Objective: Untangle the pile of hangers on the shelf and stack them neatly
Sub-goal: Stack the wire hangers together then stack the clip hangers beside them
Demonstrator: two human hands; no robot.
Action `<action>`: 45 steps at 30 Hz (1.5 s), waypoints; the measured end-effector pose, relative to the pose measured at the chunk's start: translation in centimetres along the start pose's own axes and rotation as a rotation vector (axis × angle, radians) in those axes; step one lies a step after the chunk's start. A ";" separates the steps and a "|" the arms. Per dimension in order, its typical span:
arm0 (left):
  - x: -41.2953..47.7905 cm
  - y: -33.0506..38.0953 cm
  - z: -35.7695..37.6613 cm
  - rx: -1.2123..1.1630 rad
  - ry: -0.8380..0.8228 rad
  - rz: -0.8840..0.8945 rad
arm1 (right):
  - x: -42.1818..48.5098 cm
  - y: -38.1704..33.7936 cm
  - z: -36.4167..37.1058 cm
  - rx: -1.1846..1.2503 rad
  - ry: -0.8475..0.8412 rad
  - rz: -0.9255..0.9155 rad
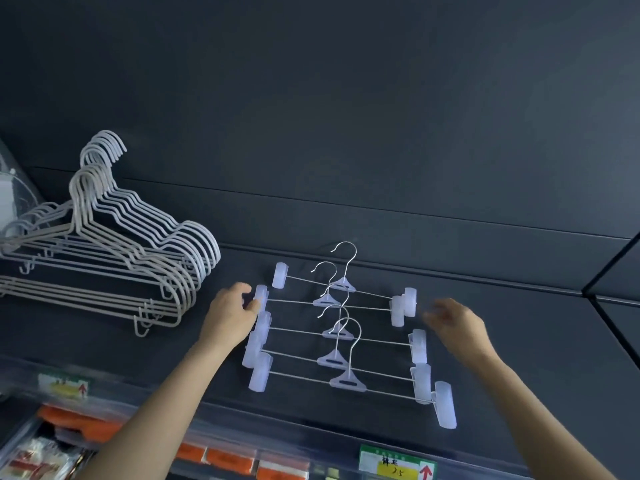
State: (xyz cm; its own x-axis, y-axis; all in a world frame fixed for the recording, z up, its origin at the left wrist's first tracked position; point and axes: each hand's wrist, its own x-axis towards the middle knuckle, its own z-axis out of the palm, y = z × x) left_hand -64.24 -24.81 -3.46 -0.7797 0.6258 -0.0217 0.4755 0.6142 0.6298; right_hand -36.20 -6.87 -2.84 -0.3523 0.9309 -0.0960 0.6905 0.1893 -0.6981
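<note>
1. Clip hangers (341,358), five as far as you can count, lie flat in the middle of the frame on the dark shelf (519,358). They lie one below another, and their metal hooks point to the top of the frame and overlap each other.
2. Your left hand (230,315) is at the left side of this group. Its thumb and fingers pinch the translucent clip (260,296) at the left end of the second hanger from the top.
3. Your right hand (459,325) is at the right side of the group, near the right-end clips of the upper hangers. It is blurred. The fingers are loosely spread and hold nothing, and you cannot tell if the fingertips touch a clip.
4. At the left of the frame, white coated hangers (138,244) lie in a stacked bundle on the same shelf. They are well apart from the clip hangers, with their hooks toward the upper left.
5. Along the bottom edge, a clear shelf front carries a green and yellow price label (396,465) with a red arrow. Orange packets (79,422) lie at the lower left.
</note>
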 end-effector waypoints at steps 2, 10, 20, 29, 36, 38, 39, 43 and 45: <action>-2.1 -0.5 -0.5 0.037 -0.037 0.017 | -3.2 1.0 -0.5 -0.031 -0.029 0.009; -5.5 -0.8 0.4 0.037 -0.216 -0.089 | -8.3 1.2 0.9 -0.115 -0.168 0.045; -6.1 -1.4 0.4 -0.069 -0.197 -0.134 | -9.9 1.4 3.8 -0.189 -0.013 -0.122; -5.4 -1.2 1.2 0.022 -0.218 -0.246 | -9.1 1.5 4.7 -0.122 0.068 -0.147; -5.0 -0.6 1.3 -0.063 -0.174 -0.277 | -6.8 0.9 3.2 0.029 0.068 -0.028; -4.9 -0.6 1.5 -0.072 -0.167 -0.249 | -5.3 0.6 2.9 0.028 -0.006 0.013; -5.0 -0.6 1.5 -0.067 -0.159 -0.242 | -4.7 0.6 2.9 0.034 -0.034 0.023; -5.1 -0.9 1.6 -0.060 -0.133 -0.234 | -4.1 0.3 3.0 0.072 -0.043 0.048; -5.0 -0.8 1.6 -0.054 -0.121 -0.225 | -4.4 0.3 3.1 0.055 -0.028 0.045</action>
State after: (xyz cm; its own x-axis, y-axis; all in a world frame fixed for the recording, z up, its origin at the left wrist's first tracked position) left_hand -60.05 -27.70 -5.11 -0.8075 0.5311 -0.2568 0.2707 0.7203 0.6387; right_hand -36.39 -11.90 -4.86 -0.3400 0.9288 -0.1470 0.6707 0.1299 -0.7303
